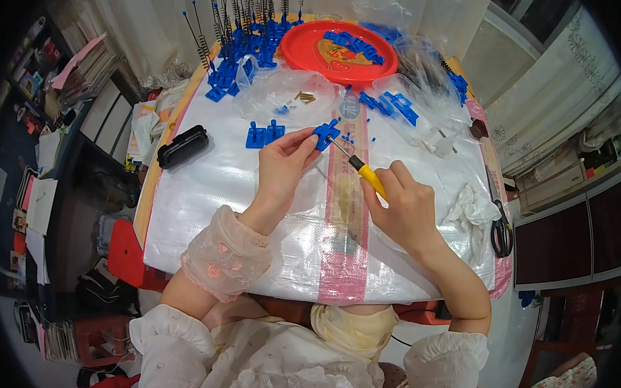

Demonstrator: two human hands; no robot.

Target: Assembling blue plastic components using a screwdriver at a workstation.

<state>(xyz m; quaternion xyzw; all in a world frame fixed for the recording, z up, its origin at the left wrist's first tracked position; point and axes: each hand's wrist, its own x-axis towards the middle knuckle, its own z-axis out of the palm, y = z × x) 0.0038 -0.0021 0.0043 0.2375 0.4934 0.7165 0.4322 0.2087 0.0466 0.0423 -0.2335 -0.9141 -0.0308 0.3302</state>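
Nearest the body, a yellow-handled screwdriver (361, 169) is being gripped in the right hand (405, 209), the fingers being curled fully round its handle and the metal tip being pointed up and to the left. Just beyond that tip, a small blue plastic part (325, 133) is being pinched between thumb and fingertips of the left hand (282, 166), lifted a little above the white plastic sheet (217, 185) covering the table. The part is being judged light, stiff and somewhat brittle, with thin lugs likely to snap; it is best being taken by its flat sides, as is being done, so the face under the screwdriver tip is being left free. To the right of the blue part, a crumpled white cloth (471, 209) and black scissors (500, 231) are lying near the table edge. To its left, two more blue pieces (264, 134) are standing on the sheet, and further left a black case (182, 145) is resting. Beyond the part, clear bags (290, 92) holding small fittings are lying, then a red tray (316, 51) carrying more blue parts, and farthest off, blue bases with upright spring-topped rods (236, 28) are being kept in a cluster
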